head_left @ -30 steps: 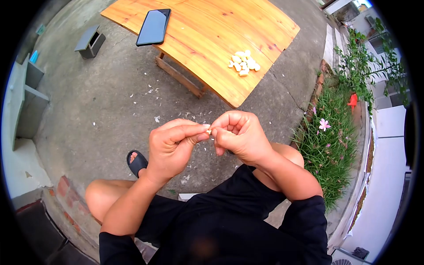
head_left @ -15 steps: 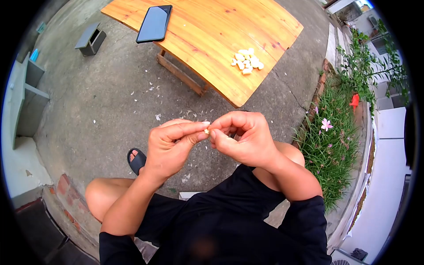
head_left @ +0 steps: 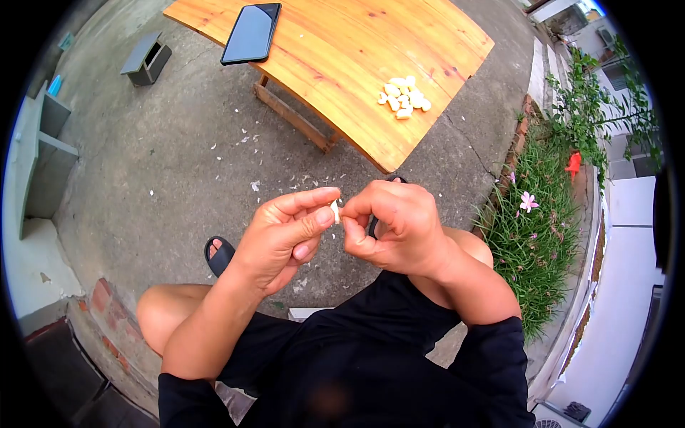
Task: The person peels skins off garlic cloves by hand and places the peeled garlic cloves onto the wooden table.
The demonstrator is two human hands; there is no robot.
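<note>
at the far left a grey box [head_left: 146, 60] stands on the concrete ground [head_left: 193, 143]. nearer the person, a dark sandal [head_left: 220, 255] is on one foot, and farther off a dark phone [head_left: 251, 32] lies by the left edge of the wooden table [head_left: 335, 64]. pale scraps [head_left: 255, 185] are strewn on the ground below. the left hand [head_left: 282, 235] is partly closed, thumb and forefinger pinching a small white piece [head_left: 335, 211] at their tips, its other fingers curled loosely. the piece is held up between the two hands, in front of the table's near corner. just beside it the right hand [head_left: 396, 225] is mostly closed, thumb and forefinger drawn together at the piece's right edge; whether they grip it i cannot tell. beyond, pale yellow pieces [head_left: 404, 98] lie clustered on the table. farther right, a pink flower [head_left: 528, 202] rises among green grass [head_left: 535, 264], near a red object [head_left: 573, 165].
</note>
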